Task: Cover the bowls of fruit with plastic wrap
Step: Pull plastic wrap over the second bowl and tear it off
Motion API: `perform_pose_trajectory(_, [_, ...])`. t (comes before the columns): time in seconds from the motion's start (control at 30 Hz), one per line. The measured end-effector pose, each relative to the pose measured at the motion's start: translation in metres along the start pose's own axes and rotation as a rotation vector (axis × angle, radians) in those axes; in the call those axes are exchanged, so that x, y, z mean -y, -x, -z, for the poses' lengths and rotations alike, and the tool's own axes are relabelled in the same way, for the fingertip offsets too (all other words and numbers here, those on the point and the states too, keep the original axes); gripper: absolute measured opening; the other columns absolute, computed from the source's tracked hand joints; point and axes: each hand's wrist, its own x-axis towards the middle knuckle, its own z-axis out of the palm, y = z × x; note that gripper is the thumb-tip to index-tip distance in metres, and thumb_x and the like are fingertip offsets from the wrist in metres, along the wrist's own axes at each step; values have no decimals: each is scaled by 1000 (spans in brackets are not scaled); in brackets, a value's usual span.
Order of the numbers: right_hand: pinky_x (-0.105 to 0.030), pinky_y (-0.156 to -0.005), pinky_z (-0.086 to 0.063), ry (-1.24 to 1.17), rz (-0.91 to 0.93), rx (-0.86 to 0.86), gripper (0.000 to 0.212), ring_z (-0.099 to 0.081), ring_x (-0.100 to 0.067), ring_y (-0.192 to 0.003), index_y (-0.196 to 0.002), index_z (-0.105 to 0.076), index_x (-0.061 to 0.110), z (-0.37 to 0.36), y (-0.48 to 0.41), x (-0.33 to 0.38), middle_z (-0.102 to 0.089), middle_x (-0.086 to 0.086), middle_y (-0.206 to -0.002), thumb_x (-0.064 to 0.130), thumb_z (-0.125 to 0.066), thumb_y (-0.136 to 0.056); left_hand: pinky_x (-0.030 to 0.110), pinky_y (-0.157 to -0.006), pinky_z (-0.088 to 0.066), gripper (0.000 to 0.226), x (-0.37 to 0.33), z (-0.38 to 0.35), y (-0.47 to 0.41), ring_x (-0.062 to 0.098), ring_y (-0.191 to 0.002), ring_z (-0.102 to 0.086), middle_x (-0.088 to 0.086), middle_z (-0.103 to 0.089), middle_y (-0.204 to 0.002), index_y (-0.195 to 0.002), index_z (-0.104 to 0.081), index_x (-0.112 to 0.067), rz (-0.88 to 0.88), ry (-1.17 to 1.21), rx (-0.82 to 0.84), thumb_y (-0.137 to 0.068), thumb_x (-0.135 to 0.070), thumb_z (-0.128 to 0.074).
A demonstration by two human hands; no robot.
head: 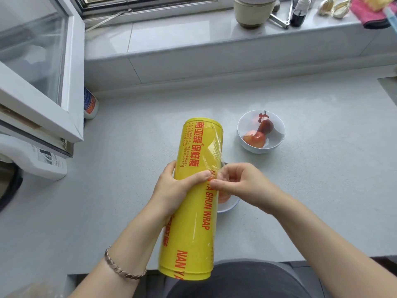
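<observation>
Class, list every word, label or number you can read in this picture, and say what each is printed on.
"南亚舜 保鲜膜": red, on the tall yellow roll of plastic wrap.
"SHUN WRAP": red, further down the roll.
"NAN YA": red, near its lower end.
Small bracketed red print on the roll: too small to read.
Label on the white bottle with blue and red print: blurred.
Sticker on the white appliance: blurred.
</observation>
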Motion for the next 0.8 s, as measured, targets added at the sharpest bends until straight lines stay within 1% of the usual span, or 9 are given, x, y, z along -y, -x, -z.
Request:
perform_pose_trajectory(0.07, [-53,-77,-51,72,26,-12,22,-56,-27,-70,-66,-52,12,-2,2,-1,-57,-18,-73,7,-72,-75,47,-76,-58,65,1,1,-3,22,-85,-70,-1,-68,-102,-101,-53,-35,-1,14,-23,-44,-51,-80])
perform_pose_trajectory(0.17, [-52,-81,-51,137,76,-46,25,-58,-23,-73,-71,-47,14,-5,4,-5,-58,-9,-74,6,-70,-77,48,-75,-58,79,0,4,-6,23,-85,-70,-1,-69,-102,-109,-53,-32,-5,26,-50,-39,-55,-80])
perform_pose_trajectory(0.23, [-50,-82,-51,69,50,-23,24,-59,-25,-77,-74,-45,15,-8,2,-8,-59,-11,-78,7,-66,-81,48,-75,-58,79,0,5,-7,24,-85,-70,0,-69,-102,-112,-53,-30,-5,30,-53,-41,-53,-80])
perform_pose_trajectory(0.37, [-24,-63,-52,-36,-14,60,18,-59,-11,-63,-82,-52,14,-10,0,-8,-62,-6,-75,8,-68,-78,50,-74,-58,75,-2,5,-8,25,-85,-70,2,-68,-104,-114,-52,-28,11,48,-53,-47,-51,-78])
perform_pose_trajectory(0.47, [-15,-53,-45,46,-24,86,14,-52,-3,-49,-70,-58,11,-11,3,-7,-56,2,-60,14,-67,-80,50,-75,-58,74,-3,6,-11,26,-85,-70,3,-68,-105,-115,-52,-27,11,57,-70,-49,-49,-78])
perform_pose_trajectory(0.53, [-21,-61,-44,112,14,50,17,-52,-7,-54,-69,-58,10,-13,3,-9,-56,-2,-63,19,-64,-83,49,-74,-58,74,-4,9,-13,26,-84,-70,4,-68,-104,-115,-52,-25,12,66,-83,-50,-47,-80])
perform_pose_trajectory(0.6, [-34,-70,-44,118,66,15,19,-52,-15,-67,-69,-54,14,-17,3,-12,-56,-4,-68,19,-61,-86,47,-73,-58,75,-6,12,-15,25,-84,-70,3,-68,-105,-116,-52,-25,3,69,-104,-51,-46,-82])
perform_pose_trajectory(0.7, [-47,-83,-48,87,78,5,25,-58,-16,-72,-66,-47,18,-20,1,-15,-62,5,-65,18,-56,-89,46,-74,-58,76,-9,13,-17,24,-86,-69,1,-67,-105,-118,-50,-26,-22,49,-136,-51,-49,-78])
perform_pose_trajectory(0.8, [-36,-74,-51,9,50,70,25,-57,-8,-63,-75,-43,17,-20,0,-17,-59,11,-58,14,-67,-82,46,-75,-58,72,-10,12,-19,24,-87,-69,2,-67,-105,-117,-52,-24,-21,86,-154,-56,-44,-83])
